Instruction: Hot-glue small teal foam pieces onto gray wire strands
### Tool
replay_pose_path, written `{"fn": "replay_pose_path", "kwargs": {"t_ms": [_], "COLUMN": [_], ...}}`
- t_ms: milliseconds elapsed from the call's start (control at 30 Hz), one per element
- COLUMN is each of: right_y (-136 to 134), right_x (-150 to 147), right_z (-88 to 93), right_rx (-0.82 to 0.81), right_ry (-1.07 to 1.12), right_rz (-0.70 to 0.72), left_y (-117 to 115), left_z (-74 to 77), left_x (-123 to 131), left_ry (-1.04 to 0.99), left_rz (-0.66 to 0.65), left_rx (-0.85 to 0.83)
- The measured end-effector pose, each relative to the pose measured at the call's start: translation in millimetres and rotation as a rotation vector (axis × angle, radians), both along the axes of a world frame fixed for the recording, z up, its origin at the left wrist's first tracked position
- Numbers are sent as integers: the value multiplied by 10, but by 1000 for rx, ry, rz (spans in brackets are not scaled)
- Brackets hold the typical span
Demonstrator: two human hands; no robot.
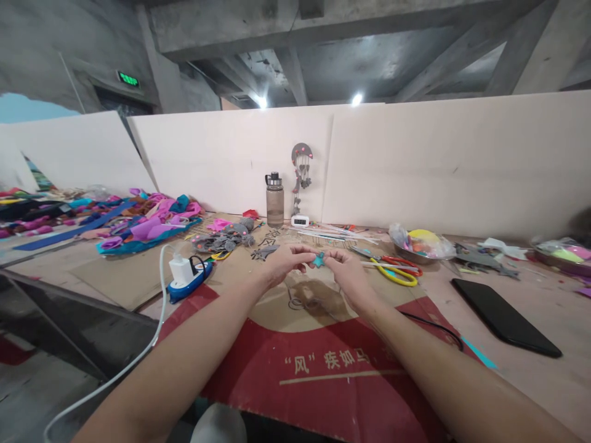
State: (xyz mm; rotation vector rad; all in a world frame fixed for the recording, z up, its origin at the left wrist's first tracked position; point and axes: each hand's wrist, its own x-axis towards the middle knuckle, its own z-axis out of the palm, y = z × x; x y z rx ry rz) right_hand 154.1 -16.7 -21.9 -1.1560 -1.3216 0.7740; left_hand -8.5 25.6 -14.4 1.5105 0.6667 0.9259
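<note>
Head view: over red-and-tan cardboard (pixel 252 381), the left hand (pixel 290 261) and right hand (pixel 345 271) pinch a small teal star (pixel 319 260) between their fingertips.
Held only by its edges, the star could slip onto the cardboard if either pinch slackened; a careless sweep of the right hand might knock the yellow-handled scissors (pixel 395 275) just beside it. Farther back stands a bottle (pixel 275 208).

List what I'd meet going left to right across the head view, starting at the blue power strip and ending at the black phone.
Blue power strip, water bottle, small white clock, teal star, yellow scissor handle, black phone.
</note>
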Motion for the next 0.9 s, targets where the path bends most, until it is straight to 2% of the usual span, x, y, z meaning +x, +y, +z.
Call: {"fn": "replay_pose_path", "kwargs": {"t_ms": [233,567,900], "right_y": [-58,-100,-105], "right_x": [-58,-104,-100], "right_z": [-2,26,-12], "right_rx": [-9,-12,34], "right_ry": [-96,-93,-144], "right_rz": [-1,-6,-28], "left_y": [15,-27,-27], "left_z": [-18,46,28], "left_x": [6,-4,12], "left_ry": [82,137,233], "left_rz": [78,69,111], "left_rx": [56,24,137]}}
